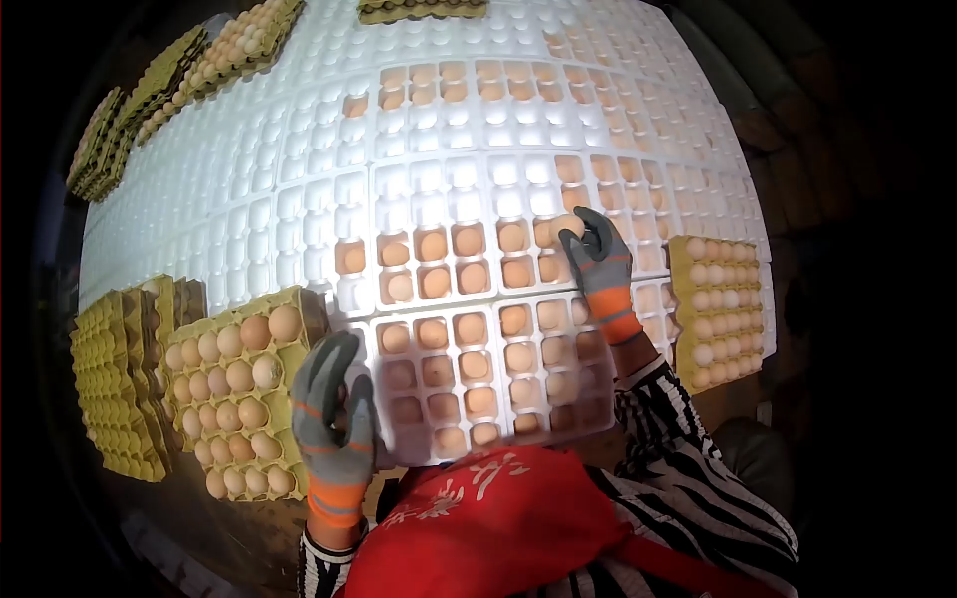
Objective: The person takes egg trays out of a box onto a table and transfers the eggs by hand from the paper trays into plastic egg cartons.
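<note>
My right hand (603, 261), in a grey and orange glove, pinches an egg (568, 227) between thumb and fingers. The egg is over a white foam tray (431, 204) with square cells, its near rows filled with brown eggs. My left hand (334, 429), gloved alike, is beside the right edge of a yellowish pulp tray (299, 344) of eggs. Its fingers are curved and apart from the thumb; the palm is partly hidden. Between my hands, a nearer foam tray (493, 384) has eggs in its cells, partly shaded.
Stacked pulp trays (120, 384) stand at the left. Another pulp tray with eggs (720, 311) lies at the right. More pulp trays (164, 75) and a loaded one (234, 50) are at the far left. Foam trays (224, 199) cover the surface. A red apron (478, 533) hangs at the near edge.
</note>
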`<state>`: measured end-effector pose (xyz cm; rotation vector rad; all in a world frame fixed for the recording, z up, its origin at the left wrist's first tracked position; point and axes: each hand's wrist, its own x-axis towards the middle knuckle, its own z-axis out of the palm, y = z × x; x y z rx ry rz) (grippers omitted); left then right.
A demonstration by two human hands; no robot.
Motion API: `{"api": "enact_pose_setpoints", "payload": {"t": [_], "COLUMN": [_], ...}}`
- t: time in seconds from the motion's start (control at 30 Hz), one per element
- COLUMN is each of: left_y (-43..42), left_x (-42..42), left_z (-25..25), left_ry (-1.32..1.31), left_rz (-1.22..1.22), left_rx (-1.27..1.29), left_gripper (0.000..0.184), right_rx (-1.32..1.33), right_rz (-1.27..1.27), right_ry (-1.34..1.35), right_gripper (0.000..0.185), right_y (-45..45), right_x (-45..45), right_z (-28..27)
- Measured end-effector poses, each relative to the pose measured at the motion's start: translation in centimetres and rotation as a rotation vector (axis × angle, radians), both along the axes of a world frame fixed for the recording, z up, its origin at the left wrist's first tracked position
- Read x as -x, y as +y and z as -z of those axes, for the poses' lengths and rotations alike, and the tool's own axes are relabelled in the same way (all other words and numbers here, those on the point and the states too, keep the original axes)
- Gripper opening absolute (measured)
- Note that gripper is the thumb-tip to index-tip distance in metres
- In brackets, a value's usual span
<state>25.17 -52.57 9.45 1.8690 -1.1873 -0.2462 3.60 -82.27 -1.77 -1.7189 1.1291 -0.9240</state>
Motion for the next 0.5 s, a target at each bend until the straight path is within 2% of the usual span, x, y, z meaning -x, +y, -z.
{"api": "enact_pose_setpoints", "payload": {"t": [0.07,0.13,0.17,0.2,0.33,0.37,0.4,0.47,0.5], "left_y": [-3.2,-6.1,-7.5,-8.7,-13.5,-15.0,-16.5,-19.9,-21.7], "left_x": [1.7,3.2,4.0,4.8,6.3,6.4,6.6,6.5,6.5], "left_z": [-0.5,0.2,0.9,1.9,5.8,7.0,8.4,11.2,12.0], "left_ry": [-0.146,-0.109,-0.098,-0.086,-0.102,-0.102,-0.099,-0.180,-0.211], "left_rz": [0.098,0.181,0.187,0.193,0.206,0.198,0.194,0.217,0.222], "left_rx": [0.011,0.014,0.004,-0.009,-0.078,-0.091,-0.103,-0.096,-0.132], "left_gripper": [0.037,0.037,0.038,0.039,0.035,0.033,0.032,0.034,0.034], "right_rx": [0.095,0.189,0.419,0.375,-0.187,-0.138,-0.187,-0.368,-0.152], "right_rz": [-0.022,-0.042,-0.098,-0.136,0.071,0.059,0.086,0.178,0.108], "right_ry": [0.106,0.208,0.361,0.346,-0.057,-0.422,-0.527,-0.513,-0.274], "right_gripper": [0.041,0.041,0.042,0.044,0.040,0.038,0.035,0.035,0.036], "right_y": [-0.4,-0.9,-2.1,-2.2,-2.8,-2.4,-1.9,-0.6,0.0], "right_x": [-0.3,-0.7,-0.2,-0.3,2.0,2.4,3.7,6.3,7.7], "right_z": [0.1,0.6,3.1,3.7,3.6,3.2,2.4,2.4,3.0]}}
